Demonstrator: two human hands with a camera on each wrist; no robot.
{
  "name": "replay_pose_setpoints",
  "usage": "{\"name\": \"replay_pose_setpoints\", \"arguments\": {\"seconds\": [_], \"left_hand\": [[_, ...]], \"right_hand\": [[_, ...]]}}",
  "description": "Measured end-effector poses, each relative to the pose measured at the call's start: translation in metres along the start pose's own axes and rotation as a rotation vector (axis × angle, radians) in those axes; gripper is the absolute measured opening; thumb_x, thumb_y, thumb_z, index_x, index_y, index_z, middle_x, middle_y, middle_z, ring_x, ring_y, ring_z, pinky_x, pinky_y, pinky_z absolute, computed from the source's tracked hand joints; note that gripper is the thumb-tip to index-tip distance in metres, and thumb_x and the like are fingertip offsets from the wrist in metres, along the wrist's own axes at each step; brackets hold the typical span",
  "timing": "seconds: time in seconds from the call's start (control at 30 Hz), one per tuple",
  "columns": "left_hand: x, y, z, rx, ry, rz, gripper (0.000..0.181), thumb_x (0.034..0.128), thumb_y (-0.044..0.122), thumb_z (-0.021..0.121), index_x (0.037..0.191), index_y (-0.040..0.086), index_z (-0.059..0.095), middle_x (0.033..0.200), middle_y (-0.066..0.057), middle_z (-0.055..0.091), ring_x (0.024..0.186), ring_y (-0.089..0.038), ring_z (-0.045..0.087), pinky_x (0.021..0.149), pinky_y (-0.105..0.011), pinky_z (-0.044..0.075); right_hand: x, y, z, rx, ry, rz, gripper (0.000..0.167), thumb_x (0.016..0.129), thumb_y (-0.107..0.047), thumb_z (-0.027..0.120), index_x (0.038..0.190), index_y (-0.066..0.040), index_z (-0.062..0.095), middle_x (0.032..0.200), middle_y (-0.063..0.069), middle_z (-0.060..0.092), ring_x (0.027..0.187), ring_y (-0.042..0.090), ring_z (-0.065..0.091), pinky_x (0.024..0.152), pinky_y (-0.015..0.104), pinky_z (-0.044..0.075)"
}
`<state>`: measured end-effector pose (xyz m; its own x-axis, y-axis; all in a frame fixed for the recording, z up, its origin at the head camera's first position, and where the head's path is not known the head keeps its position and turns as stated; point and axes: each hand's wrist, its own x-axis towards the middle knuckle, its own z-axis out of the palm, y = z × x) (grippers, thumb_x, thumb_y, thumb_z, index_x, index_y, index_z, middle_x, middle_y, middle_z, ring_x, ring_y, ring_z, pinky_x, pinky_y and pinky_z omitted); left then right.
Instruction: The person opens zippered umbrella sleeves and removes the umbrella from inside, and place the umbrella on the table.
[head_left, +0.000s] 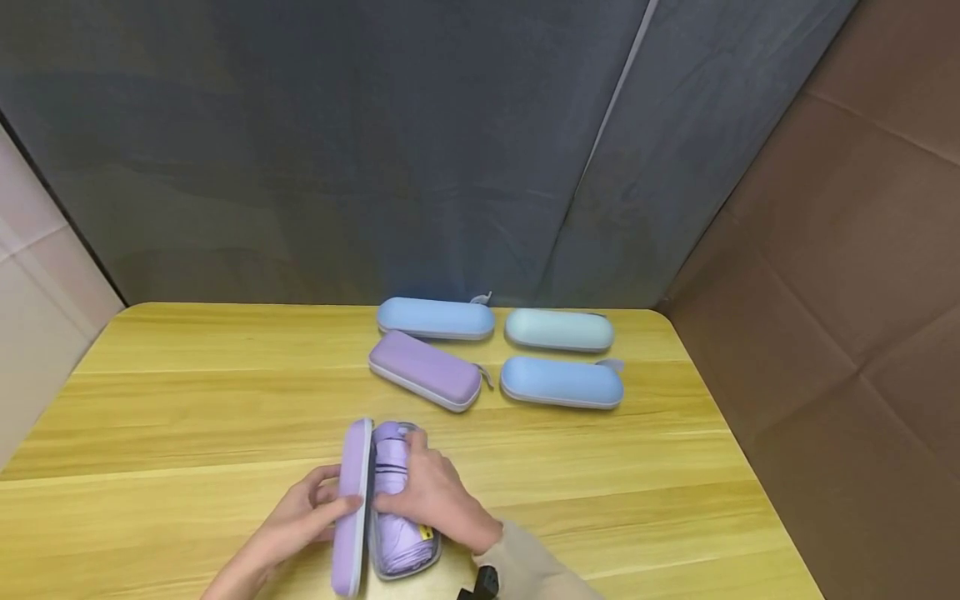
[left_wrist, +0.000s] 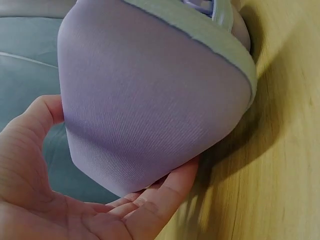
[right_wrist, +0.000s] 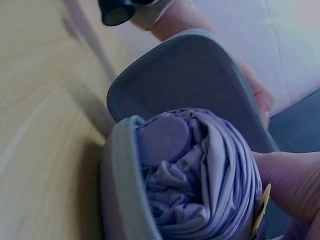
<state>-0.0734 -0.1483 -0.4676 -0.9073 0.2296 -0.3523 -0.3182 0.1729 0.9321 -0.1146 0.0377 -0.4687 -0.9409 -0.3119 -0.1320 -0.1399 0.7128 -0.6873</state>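
A lilac hard-shell zip case lies unfolded near the table's front, its lid standing on edge at the left. My left hand holds that lid, thumb near its rim and fingers behind and under it; the left wrist view shows the ribbed lilac shell close up. In the other half sits a folded lilac umbrella with dark bands and a yellow tag. My right hand grips the umbrella from above, thumb on its left side. The right wrist view shows the umbrella's bunched cloth and round end, with the grey lining behind.
Farther back lie several zipped cases: a blue one, a mint one, a purple one and another blue one. A dark curtain hangs behind the wooden table; a brown cloth hangs at the right.
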Motion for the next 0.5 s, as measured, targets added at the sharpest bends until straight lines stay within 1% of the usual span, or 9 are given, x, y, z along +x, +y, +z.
{"name": "replay_pose_setpoints", "arguments": {"seconds": [0.13, 0.27, 0.37, 0.5], "left_hand": [[-0.002, 0.002, -0.001, 0.0, 0.041, -0.015, 0.067, 0.086, 0.015, 0.062, 0.136, -0.012, 0.027, 0.113, -0.024, 0.059, 0.095, -0.028, 0.061, 0.077, -0.042, 0.054], [-0.005, 0.003, -0.007, -0.003, 0.074, -0.022, 0.066, 0.0866, 0.014, 0.061, 0.136, -0.012, 0.027, 0.113, -0.024, 0.059, 0.093, -0.025, 0.061, 0.075, -0.038, 0.055], [-0.009, 0.003, -0.019, 0.039, 0.095, -0.033, 0.066, 0.0884, 0.016, 0.06, 0.137, -0.013, 0.025, 0.113, -0.024, 0.059, 0.092, -0.023, 0.062, 0.074, -0.036, 0.055], [-0.019, -0.001, -0.043, 0.134, 0.126, -0.053, 0.066, 0.0918, 0.021, 0.056, 0.138, -0.014, 0.023, 0.117, -0.028, 0.057, 0.089, -0.017, 0.062, 0.072, -0.031, 0.053]], "right_hand": [[-0.001, 0.003, -0.006, 0.088, 0.015, -0.033, 0.076, 0.064, -0.023, 0.079, 0.126, -0.006, 0.038, 0.079, 0.003, 0.056, 0.063, 0.009, 0.053, 0.055, 0.02, 0.046], [-0.004, 0.005, -0.017, 0.164, 0.036, -0.042, 0.073, 0.064, -0.02, 0.077, 0.125, -0.007, 0.039, 0.076, 0.0, 0.056, 0.064, 0.009, 0.053, 0.055, 0.022, 0.046], [-0.007, 0.01, -0.028, 0.187, 0.054, -0.035, 0.073, 0.064, -0.018, 0.076, 0.127, -0.007, 0.039, 0.075, -0.001, 0.057, 0.064, 0.009, 0.053, 0.055, 0.022, 0.047], [-0.012, 0.022, -0.043, 0.183, 0.084, -0.012, 0.074, 0.064, -0.015, 0.075, 0.127, -0.005, 0.039, 0.078, 0.002, 0.058, 0.065, 0.012, 0.054, 0.056, 0.025, 0.048]]}}
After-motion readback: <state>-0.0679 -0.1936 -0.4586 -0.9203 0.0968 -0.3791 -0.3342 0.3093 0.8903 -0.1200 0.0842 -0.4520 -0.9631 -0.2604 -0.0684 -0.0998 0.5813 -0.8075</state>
